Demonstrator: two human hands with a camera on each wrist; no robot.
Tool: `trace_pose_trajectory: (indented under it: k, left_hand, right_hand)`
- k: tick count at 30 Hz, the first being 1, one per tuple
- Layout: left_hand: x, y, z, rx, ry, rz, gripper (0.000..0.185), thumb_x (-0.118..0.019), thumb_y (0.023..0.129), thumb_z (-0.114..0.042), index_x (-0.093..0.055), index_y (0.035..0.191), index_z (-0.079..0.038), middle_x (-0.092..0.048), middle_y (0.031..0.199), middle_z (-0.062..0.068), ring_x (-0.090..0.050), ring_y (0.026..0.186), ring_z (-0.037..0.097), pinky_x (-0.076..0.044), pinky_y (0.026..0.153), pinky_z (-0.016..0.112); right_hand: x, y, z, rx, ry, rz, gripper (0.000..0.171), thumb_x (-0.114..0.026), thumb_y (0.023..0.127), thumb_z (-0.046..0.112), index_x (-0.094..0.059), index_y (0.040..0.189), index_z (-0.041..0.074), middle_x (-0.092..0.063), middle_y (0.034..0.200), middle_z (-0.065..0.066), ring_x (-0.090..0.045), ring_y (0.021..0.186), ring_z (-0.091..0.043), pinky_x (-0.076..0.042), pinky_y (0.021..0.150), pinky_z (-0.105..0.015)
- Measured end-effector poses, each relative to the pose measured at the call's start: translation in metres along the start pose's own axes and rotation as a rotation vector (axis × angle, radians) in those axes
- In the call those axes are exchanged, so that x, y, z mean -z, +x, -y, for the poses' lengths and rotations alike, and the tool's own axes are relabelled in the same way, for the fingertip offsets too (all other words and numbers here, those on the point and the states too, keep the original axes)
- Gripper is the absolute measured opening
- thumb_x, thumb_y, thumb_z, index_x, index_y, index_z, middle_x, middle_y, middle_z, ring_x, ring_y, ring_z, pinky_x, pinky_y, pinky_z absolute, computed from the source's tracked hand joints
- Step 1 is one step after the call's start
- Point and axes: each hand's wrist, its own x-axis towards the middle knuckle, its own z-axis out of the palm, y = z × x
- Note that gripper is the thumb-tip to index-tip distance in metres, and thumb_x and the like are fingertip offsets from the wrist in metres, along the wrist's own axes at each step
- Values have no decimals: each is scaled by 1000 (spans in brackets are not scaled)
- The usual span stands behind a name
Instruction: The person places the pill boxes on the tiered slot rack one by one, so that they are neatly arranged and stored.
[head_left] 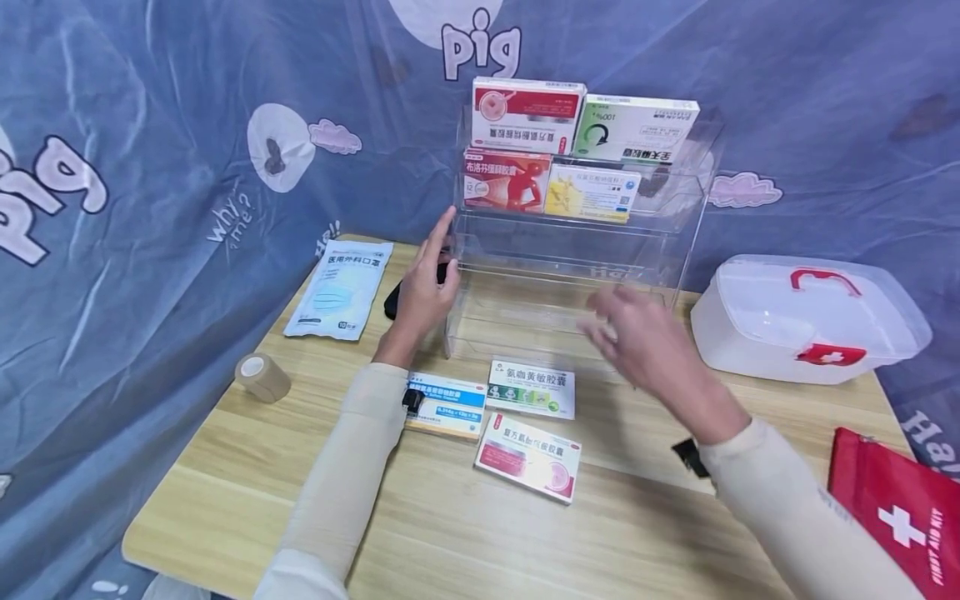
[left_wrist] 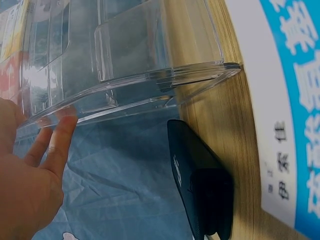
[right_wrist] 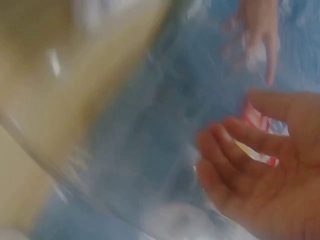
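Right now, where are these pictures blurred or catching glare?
Head view: the right hand is motion-blurred, and glare whitens part of the nearest medicine box; left wrist view: bright reflections on the clear rack; right wrist view: almost the whole picture is smeared.

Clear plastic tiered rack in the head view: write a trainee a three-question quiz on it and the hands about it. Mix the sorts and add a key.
1. Multiple choice: how many printed rectangular medicine boxes stand on the clear plastic tiered rack?
A. Two
B. Four
C. Seven

2. True or false: the person's right hand holds nothing.

3. Fill in: in the head view, the person's left hand is at the rack's ____ side.

Key:
1. B: two on the top tier, two on the tier below.
2. True: it is blurred in the head view, but the right wrist view shows it empty.
3. Left.
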Motion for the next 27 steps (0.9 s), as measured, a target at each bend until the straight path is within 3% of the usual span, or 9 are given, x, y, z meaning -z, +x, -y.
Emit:
trace_pose_trajectory:
  k: [4,6,8,11,18,22,27]
  left_hand:
    - [0,0,0,4,-11,2,76,-54,107,-5,-26,173,-33,-42,173,5,-59,142,28,-55,117,45]
    - [-1,-1,0,4,-13,1,76,-54,107,-4,-26,172,-32,-43,171,7,-60,141,29,-55,117,46]
    - [-1,-1,-1,3,-14,1,76,-54,107,-4,-26,173,-32,-44,171,7,-61,140,29,-56,115,46]
    - [0,0,-1,0,-9,-3,76,-54,107,-5,-26,173,-32,-42,172,6,-62,139,29,-57,114,45]
    - [0,0,-2,19,-9,9,77,-53,108,-6,-24,173,-35,-41,173,4,-60,142,27,-55,117,42]
    - [0,0,-3,26,-9,13,77,-53,108,-6,-24,173,-36,-43,172,6,-60,141,28,-55,116,43]
    - [1,-1,-4,34,-15,16,77,-53,108,-6,-24,172,-37,-43,172,6,-61,140,29,-56,115,48]
  right_hand:
    - [-37,-31,0,-64,123,300,45,-69,105,35,-68,134,1,-77,119,-21,-77,102,-36,-66,89,-55]
    - [-53,-44,-1,-88,174,406,49,-70,103,40,-67,133,1,-79,113,-16,-77,100,-31,-66,88,-51]
    - [-67,-57,-2,-97,223,459,52,-73,100,43,-65,132,2,-79,108,-11,-75,96,-24,-66,84,-45]
    - [-80,-72,-1,-125,288,471,60,-80,94,48,-59,131,6,-73,103,-4,-68,90,-18,-60,78,-39]
    - [-94,-96,11,-191,315,471,77,-88,83,52,-54,135,5,-61,112,-7,-59,93,-18,-56,81,-39]
    - [-97,-103,14,-196,281,466,75,-91,80,50,-61,134,8,-58,114,-4,-56,92,-16,-53,79,-35]
    - [-91,-113,1,-195,292,438,67,-93,79,47,-65,130,13,-56,115,-5,-56,90,-18,-52,77,-35]
